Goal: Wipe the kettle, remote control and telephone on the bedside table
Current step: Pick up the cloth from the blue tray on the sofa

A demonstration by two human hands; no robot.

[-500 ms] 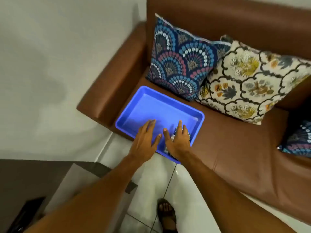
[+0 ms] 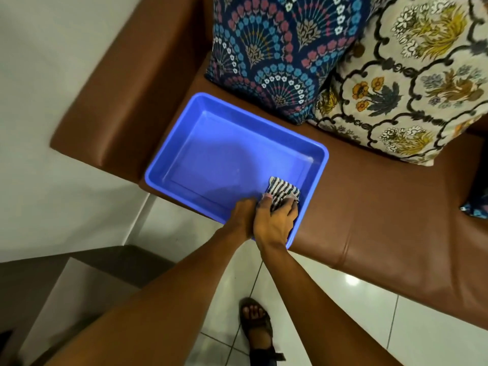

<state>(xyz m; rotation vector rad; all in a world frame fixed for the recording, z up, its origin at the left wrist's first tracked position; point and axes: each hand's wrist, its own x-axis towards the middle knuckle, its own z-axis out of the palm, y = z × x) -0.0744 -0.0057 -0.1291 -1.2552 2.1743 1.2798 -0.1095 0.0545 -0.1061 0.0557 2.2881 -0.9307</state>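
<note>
Blue tray [image 2: 184,143] on brown sofa [image 2: 383,220]. Striped cloth [image 2: 284,192] in tray's near right corner, gripped by my right hand [image 2: 276,223]. My left hand [image 2: 243,215] alongside, touching; its grip hidden.

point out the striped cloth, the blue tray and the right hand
cloth [image 2: 284,190], head view, on its striped part beyond the fingers
tray [image 2: 232,114], head view, on its far rim
right hand [image 2: 274,223], head view, on the back of the hand

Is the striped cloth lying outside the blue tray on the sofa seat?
No, the striped cloth lies inside the blue tray, at its near right corner, under the right hand.
</note>
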